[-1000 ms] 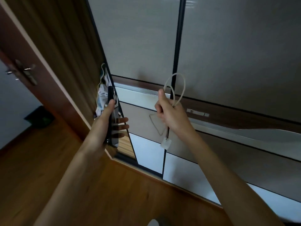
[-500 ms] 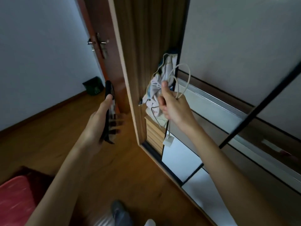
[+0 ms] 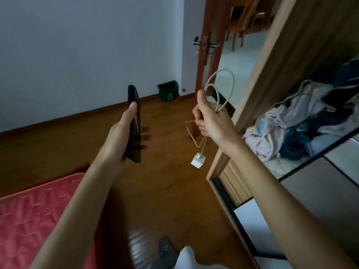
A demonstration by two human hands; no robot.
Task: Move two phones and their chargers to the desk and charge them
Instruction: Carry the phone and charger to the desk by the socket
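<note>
Your left hand (image 3: 121,139) is wrapped round a black phone (image 3: 133,96). You hold it upright and edge-on to the camera, with your thumb lying along the near edge and your fingertips (image 3: 145,136) showing past the far side. A pale strip runs down the phone's edge just under your thumb; what it is cannot be made out.

Your right hand (image 3: 210,123) is a closed fist round a bunched, cream charger cable (image 3: 233,82). Two loops stand up above your thumb, a bent length sticks out to the left of your fist, and the white plug (image 3: 198,161) hangs free below on a short run of cable. Both hands are raised in front of you, well apart, over the wooden floor (image 3: 171,195).

A red quilted mattress (image 3: 29,220) lies at your lower left. One foot in a dark slipper (image 3: 165,247) shows at the bottom. A green bin (image 3: 168,91) sits against the pale wall (image 3: 77,45), beside an open brown door (image 3: 204,55) with a metal handle. Wooden chairs (image 3: 242,18) stand in the room beyond. To your right is a wardrobe (image 3: 275,65) with a heap of clothes (image 3: 295,125) inside.
</note>
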